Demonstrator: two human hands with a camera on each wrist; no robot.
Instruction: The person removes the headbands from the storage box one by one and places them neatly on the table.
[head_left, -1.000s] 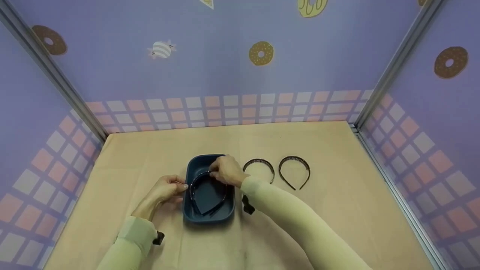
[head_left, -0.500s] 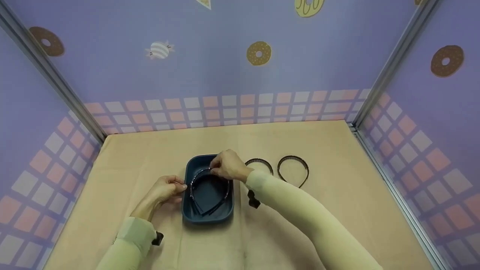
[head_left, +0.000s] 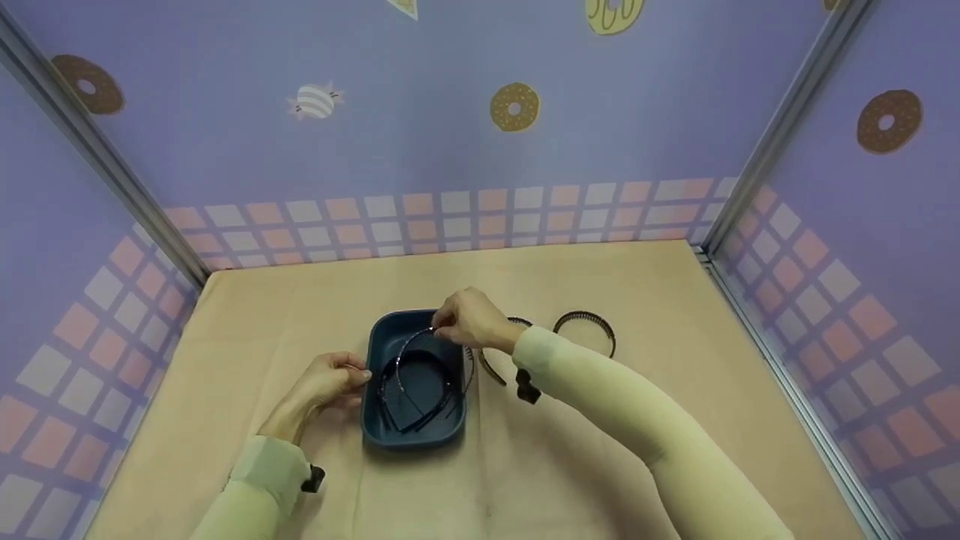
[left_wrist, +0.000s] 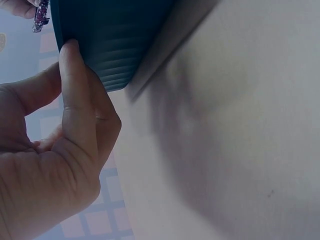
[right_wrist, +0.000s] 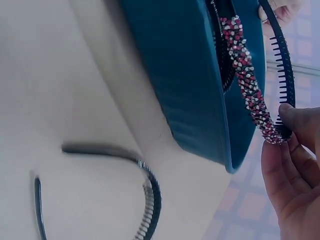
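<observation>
Pinching the beaded headband (right_wrist: 247, 75): the right hand (head_left: 471, 319) is clamping its grip, thumb against fingers, on the crown of the arch; one arm is showing red and pale beads, the other its inner teeth.
Headband's place: it is hanging over the blue tray (right_wrist: 165, 65), arms slanting downward, the right one crossing the rim in the head view.
Tray's rim: the left hand (head_left: 334, 379) is gripping the left edge, thumb and fingers together on it.
Tray's contents: other dark headbands (head_left: 405, 429) are lying inside, beneath the held one.
Desk to the right: a nearer toothed headband (head_left: 491, 367) and a farther toothed headband (head_left: 585, 315) are resting on the desk (head_left: 300, 300), the right forearm (head_left: 600, 397) partly hiding both.
Handling the arch: the crown hold seems sound, leaving both arms free; a light pinch should be sparing the beads, teeth staying clear of rim and neighbours, the left hand bracing the tray against sliding.
</observation>
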